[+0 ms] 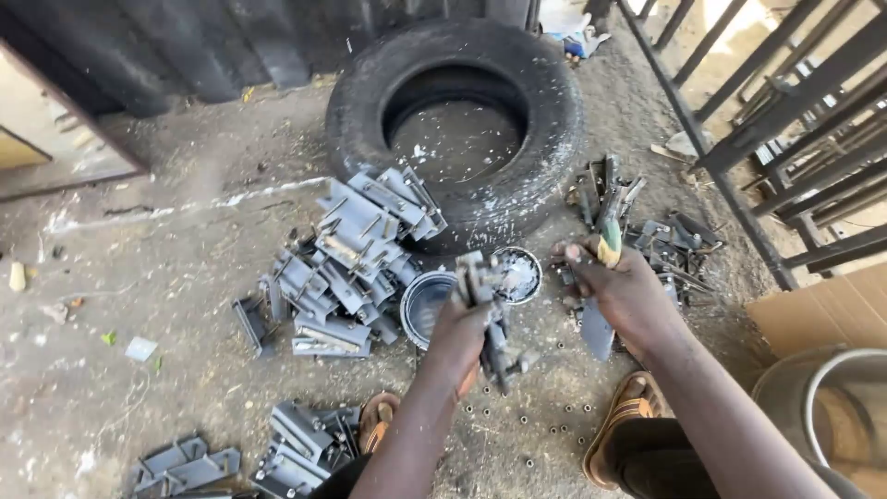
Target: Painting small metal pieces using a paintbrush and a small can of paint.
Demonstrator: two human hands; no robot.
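Head view: two hands (462,337), one tyre (455,120).

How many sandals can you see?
2. One sandal is left of the left arm at the bottom; the other sandal is under the right arm, bottom right. Both are partly hidden.

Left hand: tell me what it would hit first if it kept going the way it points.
The left hand, gripping a grey metal bracket, points up and away toward the small round tin of white paste; that probably comes first, with the tyre behind it. Depth is unclear.
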